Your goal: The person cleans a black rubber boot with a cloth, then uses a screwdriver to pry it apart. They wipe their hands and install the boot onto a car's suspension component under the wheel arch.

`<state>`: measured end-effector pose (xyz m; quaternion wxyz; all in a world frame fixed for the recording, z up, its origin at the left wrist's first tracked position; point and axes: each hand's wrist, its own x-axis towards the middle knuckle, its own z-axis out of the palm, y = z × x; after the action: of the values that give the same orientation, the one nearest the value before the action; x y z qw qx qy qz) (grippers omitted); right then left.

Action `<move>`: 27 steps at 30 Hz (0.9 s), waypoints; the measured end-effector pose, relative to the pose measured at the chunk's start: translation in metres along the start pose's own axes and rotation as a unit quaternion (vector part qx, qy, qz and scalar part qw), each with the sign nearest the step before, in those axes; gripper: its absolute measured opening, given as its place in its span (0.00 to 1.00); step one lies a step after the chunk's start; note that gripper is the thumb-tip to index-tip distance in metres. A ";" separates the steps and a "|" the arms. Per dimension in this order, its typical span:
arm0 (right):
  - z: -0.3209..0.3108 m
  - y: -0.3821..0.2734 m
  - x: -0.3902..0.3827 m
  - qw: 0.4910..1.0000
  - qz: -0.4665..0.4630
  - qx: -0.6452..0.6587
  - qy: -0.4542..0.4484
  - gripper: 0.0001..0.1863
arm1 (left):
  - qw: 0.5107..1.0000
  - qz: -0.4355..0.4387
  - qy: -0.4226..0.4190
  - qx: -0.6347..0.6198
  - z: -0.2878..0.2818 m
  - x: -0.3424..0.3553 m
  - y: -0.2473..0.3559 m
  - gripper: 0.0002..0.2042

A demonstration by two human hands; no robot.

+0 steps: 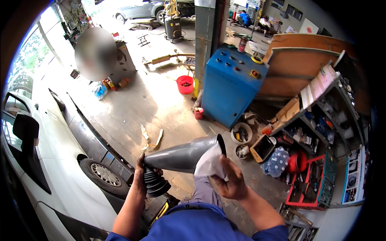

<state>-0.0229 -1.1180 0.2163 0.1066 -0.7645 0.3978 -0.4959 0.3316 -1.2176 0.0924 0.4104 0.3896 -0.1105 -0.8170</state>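
Note:
A long dark cone lies nearly level in front of my body, its wide open mouth to the right. Its narrow end is at my left hand, whose fingers are closed around that end. A black ribbed rubber boot hangs just below the cone, also in the left hand's grasp; part of that grip is hidden. My right hand is closed on a white cloth or paper wipe. The wipe rests against the cone's outer side by the wide mouth and partly covers it.
A white car stands along the left, beside a ramp. Ahead are a blue cabinet with knobs and a red bucket. To the right are a cluttered shelf and a red tool rack. Several people are in the background.

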 end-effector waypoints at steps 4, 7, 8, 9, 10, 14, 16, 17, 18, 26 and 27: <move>-0.004 0.084 0.080 0.987 -0.145 -0.012 -0.065 0.34 | 0.998 0.064 -0.019 0.014 0.014 0.060 0.053 0.40; -0.009 0.150 0.155 0.992 -0.123 -0.004 -0.042 0.18 | 0.989 0.139 -0.044 0.025 0.009 0.096 0.107 0.39; 0.000 0.179 0.172 0.992 -0.100 -0.041 0.059 0.17 | 0.988 0.142 -0.048 -0.037 0.009 0.111 0.124 0.38; 0.005 0.201 0.195 0.993 -0.051 -0.040 0.095 0.17 | 0.986 0.149 -0.030 -0.063 0.008 0.118 0.143 0.36; 0.009 0.219 0.220 0.991 0.000 -0.035 0.129 0.17 | 0.966 0.252 -0.015 -0.059 0.005 0.125 0.144 0.35; 0.050 0.272 0.346 0.996 -0.021 0.071 -0.040 0.23 | 0.969 0.242 0.050 0.005 0.013 0.154 0.209 0.35; 0.091 0.284 0.396 0.978 -0.102 0.086 -0.161 0.29 | 0.978 0.186 0.095 0.008 0.022 0.167 0.240 0.36; 0.115 0.294 0.414 0.965 -0.126 0.094 -0.211 0.33 | 0.982 0.145 0.119 0.005 0.019 0.179 0.254 0.37; 0.131 0.303 0.430 0.949 -0.058 0.108 -0.290 0.32 | 0.984 0.141 0.108 0.001 0.016 0.190 0.269 0.37; 0.276 0.402 0.530 0.930 0.169 0.088 -0.315 0.14 | 0.953 0.269 0.118 0.073 -0.016 0.263 0.406 0.35; 0.299 0.433 0.520 0.866 0.280 0.269 -0.316 0.17 | 0.946 0.285 0.131 0.080 -0.019 0.277 0.424 0.34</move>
<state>0.1114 -1.8450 0.1797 0.5626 -0.6783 0.3913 -0.2652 0.4935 -1.6956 0.1404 0.6048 0.4766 -0.2275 -0.5960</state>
